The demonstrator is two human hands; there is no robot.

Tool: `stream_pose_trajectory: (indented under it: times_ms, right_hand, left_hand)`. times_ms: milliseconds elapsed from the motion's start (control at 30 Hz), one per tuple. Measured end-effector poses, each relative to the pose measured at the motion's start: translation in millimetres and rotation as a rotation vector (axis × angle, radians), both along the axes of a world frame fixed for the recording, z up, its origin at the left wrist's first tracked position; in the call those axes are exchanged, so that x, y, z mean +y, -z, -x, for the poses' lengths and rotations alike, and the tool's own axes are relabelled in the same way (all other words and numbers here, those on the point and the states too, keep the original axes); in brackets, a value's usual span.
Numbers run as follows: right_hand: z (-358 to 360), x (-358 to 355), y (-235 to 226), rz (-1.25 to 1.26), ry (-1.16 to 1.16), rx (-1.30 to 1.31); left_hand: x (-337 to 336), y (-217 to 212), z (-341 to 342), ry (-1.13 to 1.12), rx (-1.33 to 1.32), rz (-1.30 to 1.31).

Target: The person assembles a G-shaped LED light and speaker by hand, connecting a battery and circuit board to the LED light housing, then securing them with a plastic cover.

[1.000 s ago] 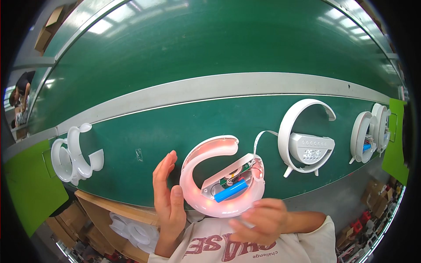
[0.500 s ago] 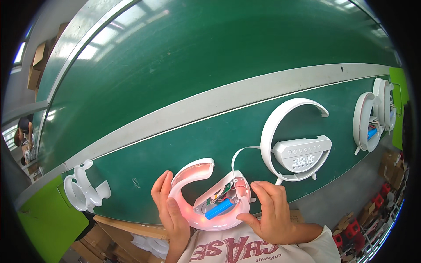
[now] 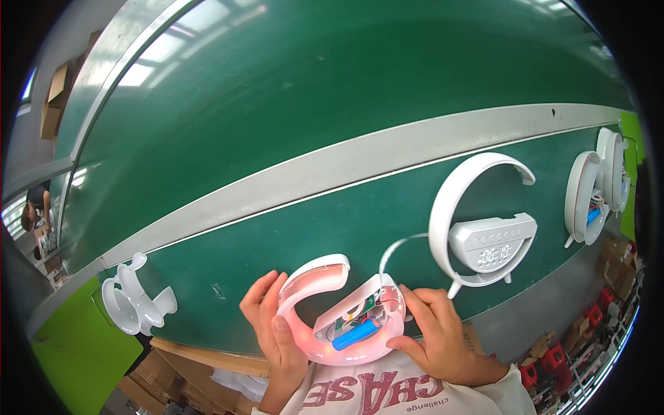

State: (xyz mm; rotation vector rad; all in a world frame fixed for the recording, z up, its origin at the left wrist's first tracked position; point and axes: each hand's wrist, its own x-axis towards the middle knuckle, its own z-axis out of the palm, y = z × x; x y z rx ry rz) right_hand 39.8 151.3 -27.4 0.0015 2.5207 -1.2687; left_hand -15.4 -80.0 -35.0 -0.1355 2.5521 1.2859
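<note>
Between my two hands lies an opened G-shaped white lamp shell (image 3: pixel 356 355), glowing pink, its inner side facing up. Inside it are a blue cylindrical battery (image 3: pixel 356 335), wires and a green circuit board (image 3: pixel 369 304). My left hand (image 3: pixel 277 339) holds its left edge, thumb against the curved side. On its right edge my right hand (image 3: pixel 439 339) rests with fingers and thumb around the rim. A pale flat strip (image 3: pixel 395 250) runs from the shell to an upright white ring lamp (image 3: pixel 443 207) with a lit clock display (image 3: pixel 495 256).
White curved shells (image 3: pixel 135 297) stand at the table's left end. More opened lamp shells (image 3: pixel 581 197) with wires and a battery stand at the far right. A grey metal rail (image 3: pixel 332 166) crosses the green table (image 3: pixel 228 242). Cardboard boxes (image 3: pixel 155 373) lie below, left.
The view has shifted slightly, and the things on the table appear farther right. Both hands remain on the glowing shell, which sits a little more to the right in view.
</note>
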Motion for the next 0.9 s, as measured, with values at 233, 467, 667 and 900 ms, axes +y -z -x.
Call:
stream_pose_trajectory:
  times_ms: [233,467,667,900]
  right_hand:
    - [-34.1,-6.0,22.6,0.611,0.229,-0.015]
    - [-44.1,-5.2,26.6,0.978,0.337,-0.228]
    - [-42.1,-4.1,33.8,0.991,0.315,-0.249]
    - [-39.5,-4.1,33.0,1.023,0.31,-0.245]
  left_hand:
    - [6.2,-17.8,-14.3,-0.13,-0.027,-0.367]
    - [-21.8,-24.7,7.1,0.037,-0.212,-0.61]
    - [-0.6,-40.7,44.5,0.308,-0.191,-0.353]
    - [13.1,-46.0,42.8,0.427,-0.06,-0.093]
